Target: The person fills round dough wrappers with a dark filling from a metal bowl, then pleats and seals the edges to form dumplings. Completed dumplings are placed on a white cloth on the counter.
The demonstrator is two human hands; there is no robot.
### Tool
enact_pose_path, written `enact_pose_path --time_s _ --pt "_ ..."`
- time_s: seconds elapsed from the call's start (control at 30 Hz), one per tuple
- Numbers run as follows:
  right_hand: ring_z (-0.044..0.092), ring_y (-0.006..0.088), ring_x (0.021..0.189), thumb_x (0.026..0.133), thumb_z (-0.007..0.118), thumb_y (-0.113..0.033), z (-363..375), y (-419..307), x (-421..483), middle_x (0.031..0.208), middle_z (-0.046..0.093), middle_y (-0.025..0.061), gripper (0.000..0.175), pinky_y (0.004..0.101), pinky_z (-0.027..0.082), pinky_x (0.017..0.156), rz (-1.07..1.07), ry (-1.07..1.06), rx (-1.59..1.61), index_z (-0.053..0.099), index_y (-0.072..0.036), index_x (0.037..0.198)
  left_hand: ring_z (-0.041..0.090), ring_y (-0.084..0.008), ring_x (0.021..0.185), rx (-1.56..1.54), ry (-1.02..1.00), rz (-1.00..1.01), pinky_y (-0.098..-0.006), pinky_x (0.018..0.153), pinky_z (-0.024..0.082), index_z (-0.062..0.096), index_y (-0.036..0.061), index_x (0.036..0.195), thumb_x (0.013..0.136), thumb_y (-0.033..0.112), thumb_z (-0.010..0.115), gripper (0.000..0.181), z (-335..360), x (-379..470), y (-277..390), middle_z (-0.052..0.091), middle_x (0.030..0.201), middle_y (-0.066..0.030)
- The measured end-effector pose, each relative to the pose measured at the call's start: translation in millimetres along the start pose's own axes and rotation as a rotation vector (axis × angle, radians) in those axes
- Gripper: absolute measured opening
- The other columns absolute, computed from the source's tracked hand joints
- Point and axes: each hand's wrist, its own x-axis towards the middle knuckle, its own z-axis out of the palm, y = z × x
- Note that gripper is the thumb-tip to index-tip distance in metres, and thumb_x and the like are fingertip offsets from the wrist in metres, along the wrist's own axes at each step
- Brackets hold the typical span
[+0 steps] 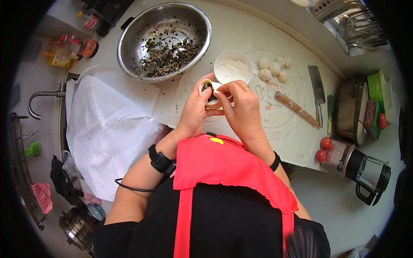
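Observation:
My left hand (194, 108) cups a round dough wrapper (214, 104) with dark chopped filling inside, its thumb over the filling. The fingers of my right hand (240, 108) pinch the wrapper's right edge. Just above the hands stands a white bowl of flour (233, 68). A large steel bowl (205, 35) holding chopped filling is at the upper left. Several dough balls (274, 68) lie on the printed dough mat (287, 129), to the right of the flour bowl. Below them a floured wooden rolling pin (297, 109) rests at a slant.
A cleaver (317, 85) and a green onion stalk (330, 113) lie right of the rolling pin. Farther right are tomatoes (326, 143) and a blender (367, 174). White cloth (109, 129) covers the counter's left part beside a faucet (45, 94). Bottles (87, 47) stand at the upper left.

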Motion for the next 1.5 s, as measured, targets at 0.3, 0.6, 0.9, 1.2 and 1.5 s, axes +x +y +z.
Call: enact_pose_path --time_s 0.3,0.6,0.9,1.2,1.5 --pt "0.066 0.0194 0.071 0.082 0.069 -0.003 -3.7 -2.4 0.6 0.085 0.065 0.0081 0.014 0.03 0.053 0.065 0.003 0.031 0.112 0.065 -0.002 0.095 0.062 -0.0126 0.09 -0.02 -0.087 -0.042 -0.0344 0.079 0.057 0.044 0.0083 0.137 0.095 0.014 0.037 0.043 -3.9 -0.2 10.3 0.056 0.113 -0.0071" --pt "0.066 0.019 0.07 0.081 0.07 -0.003 -3.9 -1.5 0.2 0.083 0.065 0.0076 0.011 0.0291 0.052 0.063 -0.053 0.07 0.021 0.069 -0.005 0.092 0.063 -0.0165 0.093 -0.066 -0.168 -0.079 -0.0354 0.079 0.057 0.044 0.0028 0.137 0.094 0.017 0.035 0.047 -11.2 -0.3 15.8 0.057 0.115 -0.01" --pt "0.062 0.0274 0.074 0.08 0.068 -0.005 -4.1 -2.0 -1.5 0.082 0.061 0.0096 0.011 0.0366 0.051 0.064 -0.079 -0.009 0.032 0.066 -0.004 0.091 0.06 -0.014 0.09 0.191 -0.163 -0.105 -0.033 0.074 0.057 0.04 0.0036 0.142 0.096 0.023 0.036 0.05 -11.7 0.9 18.2 0.059 0.11 -0.0066" --pt "0.063 0.0256 0.068 0.078 0.071 -0.005 0.1 6.9 1.8 0.082 0.063 0.01 0.011 0.0356 0.052 0.061 0.059 0.056 0.156 0.068 -0.003 0.088 0.061 -0.0158 0.095 0.128 -0.001 -0.136 -0.0316 0.081 0.051 0.04 0.0058 0.14 0.098 0.031 0.044 0.049 -13.0 2.3 11.7 0.059 0.114 -0.0085" --pt "0.064 0.0249 0.072 0.077 0.071 -0.007 3.2 3.7 2.5 0.081 0.064 0.0073 0.008 0.035 0.052 0.062 -0.059 0.117 -0.043 0.069 -0.005 0.084 0.058 -0.016 0.105 0.053 0.011 -0.034 -0.0328 0.088 0.05 0.042 0.0097 0.136 0.101 0.026 0.039 0.038 -7.2 6.1 -4.8 0.056 0.121 -0.006"
